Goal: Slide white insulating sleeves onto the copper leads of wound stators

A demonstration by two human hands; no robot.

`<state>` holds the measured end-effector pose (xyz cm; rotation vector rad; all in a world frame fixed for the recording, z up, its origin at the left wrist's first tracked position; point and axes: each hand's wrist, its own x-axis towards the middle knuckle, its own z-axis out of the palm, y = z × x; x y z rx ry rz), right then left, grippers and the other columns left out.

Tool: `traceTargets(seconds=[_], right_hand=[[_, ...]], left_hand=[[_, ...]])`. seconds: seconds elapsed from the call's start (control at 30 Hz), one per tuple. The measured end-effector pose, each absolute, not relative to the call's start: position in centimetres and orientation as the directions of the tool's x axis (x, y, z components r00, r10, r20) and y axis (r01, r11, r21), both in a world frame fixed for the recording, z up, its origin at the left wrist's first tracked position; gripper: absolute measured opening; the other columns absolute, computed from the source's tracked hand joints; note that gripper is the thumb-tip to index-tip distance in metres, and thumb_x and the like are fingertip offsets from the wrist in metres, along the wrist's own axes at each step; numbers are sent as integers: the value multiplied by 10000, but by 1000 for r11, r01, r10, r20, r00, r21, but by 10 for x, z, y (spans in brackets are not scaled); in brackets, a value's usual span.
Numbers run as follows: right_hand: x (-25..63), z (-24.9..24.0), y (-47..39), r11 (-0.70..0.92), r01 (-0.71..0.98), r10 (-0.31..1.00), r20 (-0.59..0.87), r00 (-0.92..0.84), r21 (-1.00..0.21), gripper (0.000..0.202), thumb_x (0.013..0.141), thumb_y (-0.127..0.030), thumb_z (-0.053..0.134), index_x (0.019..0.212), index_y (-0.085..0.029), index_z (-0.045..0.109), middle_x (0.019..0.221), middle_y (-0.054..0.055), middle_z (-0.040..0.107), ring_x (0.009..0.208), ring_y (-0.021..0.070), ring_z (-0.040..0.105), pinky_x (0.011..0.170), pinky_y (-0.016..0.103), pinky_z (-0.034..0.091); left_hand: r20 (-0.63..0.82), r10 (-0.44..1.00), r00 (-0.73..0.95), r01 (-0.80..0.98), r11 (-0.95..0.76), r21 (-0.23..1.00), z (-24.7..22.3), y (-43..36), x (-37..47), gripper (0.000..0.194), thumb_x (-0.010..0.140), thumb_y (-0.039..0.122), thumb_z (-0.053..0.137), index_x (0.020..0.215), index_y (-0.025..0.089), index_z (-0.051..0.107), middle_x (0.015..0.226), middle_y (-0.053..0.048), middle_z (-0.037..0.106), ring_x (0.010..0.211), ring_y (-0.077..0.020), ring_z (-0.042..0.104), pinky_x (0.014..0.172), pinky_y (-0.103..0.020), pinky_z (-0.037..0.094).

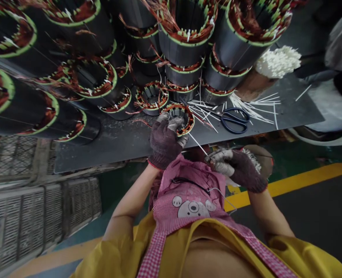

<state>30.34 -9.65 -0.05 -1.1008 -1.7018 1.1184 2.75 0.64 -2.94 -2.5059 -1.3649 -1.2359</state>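
Left hand (165, 139): gloved, my fingers over the rim of the ring, thumb outside; best held firm against turning.
Copper-wound ring (191, 124): near edge of the table (121, 144), left of the scissors (222, 114).
Right hand (236, 165): gloved, my fingertips pinched on the white strip (198, 143).
Strip line: ring's near-right side to my pinch; steady, straight tension seems wisest.

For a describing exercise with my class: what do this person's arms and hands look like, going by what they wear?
The left hand and right hand wear dark purplish-brown gloves with pale greyish fingers and red-edged cuffs. Loose yellow sleeves leave the forearms bare.
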Motion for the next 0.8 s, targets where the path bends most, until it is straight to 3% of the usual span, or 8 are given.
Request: traceTargets(seconds=[0.27, 0.37, 0.47, 0.63, 0.8], right_hand=[[254, 8, -44, 320, 218, 943, 288, -166, -922, 154, 998, -415, 790, 1016, -276, 854, 1008, 37, 873, 932, 225, 817, 867, 378, 670], [243, 6, -24, 355, 290, 935, 337, -111, -889, 148, 984, -393, 779, 929, -265, 829, 904, 18, 848, 843, 208, 786, 799, 361, 632], [244, 3, -19, 372, 302, 928, 355, -113, -878, 152, 996, -392, 751, 957, -261, 818, 932, 24, 841, 854, 209, 770, 808, 367, 621], [249, 2, -24, 388, 313, 922, 369, -120, -867, 146, 1015, -394, 742, 960, -272, 802, 979, 25, 825, 941, 211, 746, 893, 387, 609], [247, 7, -25, 387, 288, 922, 369, -115, -876, 310, 1004, -555, 744, 886, -272, 791, 957, 48, 804, 936, 228, 731, 874, 410, 611]], left_hand=[[705, 675, 218, 705, -609, 364, -30, 2, 40, 458, 916, 313, 784, 1349, 222, 665, 1320, -130, 781, 1362, -360, 682, 1267, -587, 492], [735, 670, 105, 687, -583, 433, -33, 1, 46, 416, 960, 331, 771, 1343, 214, 656, 1329, -133, 769, 1403, -350, 659, 1244, -576, 524], [704, 710, 30, 644, -552, 529, -33, 2, 51, 355, 977, 336, 769, 1300, 226, 670, 1305, -120, 772, 1424, -341, 650, 1260, -579, 511], [684, 722, 108, 643, -576, 506, -30, 4, 53, 65, 1027, 340, 712, 1046, 278, 707, 1045, -29, 814, 1182, -279, 770, 1333, -573, 432], [590, 793, 148, 707, -503, 498, -28, 4, 52, 53, 1018, 341, 732, 996, 297, 710, 1085, -22, 826, 1220, -287, 761, 1338, -586, 425]])
